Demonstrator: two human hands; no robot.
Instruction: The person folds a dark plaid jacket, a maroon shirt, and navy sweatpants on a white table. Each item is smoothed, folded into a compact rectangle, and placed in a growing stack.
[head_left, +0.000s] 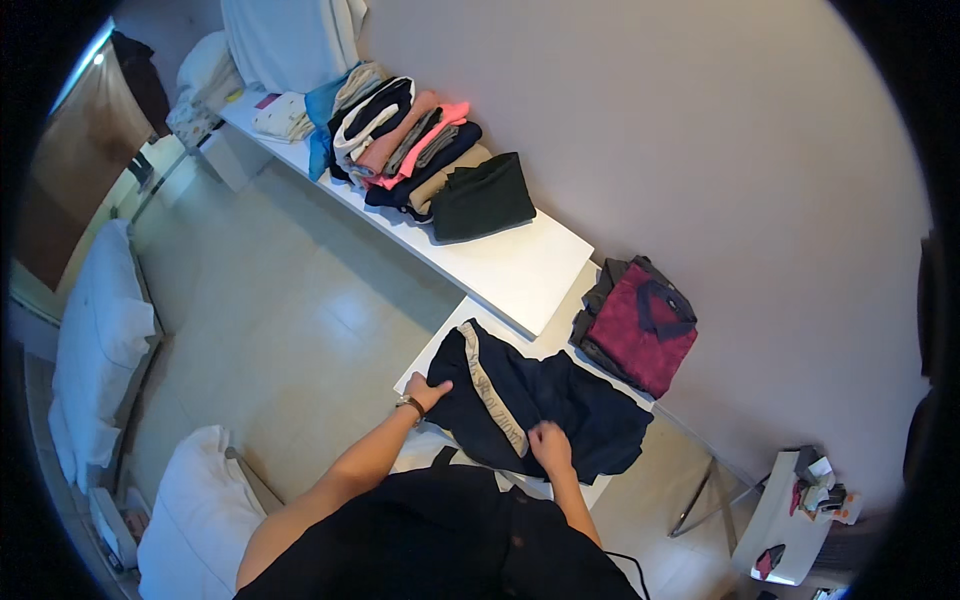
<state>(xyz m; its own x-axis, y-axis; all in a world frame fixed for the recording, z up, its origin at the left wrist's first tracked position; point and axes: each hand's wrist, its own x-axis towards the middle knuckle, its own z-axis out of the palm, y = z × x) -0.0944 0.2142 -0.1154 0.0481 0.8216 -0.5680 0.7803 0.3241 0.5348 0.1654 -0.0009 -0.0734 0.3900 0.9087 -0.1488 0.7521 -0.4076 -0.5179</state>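
Spread over a white table (420, 367) is a dark navy garment (585, 412) with a pale lettered stripe. My left hand (428, 391) rests at the garment's left edge, thumb apart from the fingers, which partly hide behind or under the cloth. Against the cloth, just right of the stripe's lower end, lies my right hand (551, 444) with its fingers curled; whether it pinches the fabric cannot be told. Some white cloth (420, 448) shows between the garment and my body.
Beyond, a long white shelf (525, 277) bears stacked folded clothes (405, 142) and a dark green folded garment (484, 196). A maroon collared shirt (637, 330) tops a pile near the wall. White cushions (191, 517) stand at the left; a small table (780, 517) with items is at the right.
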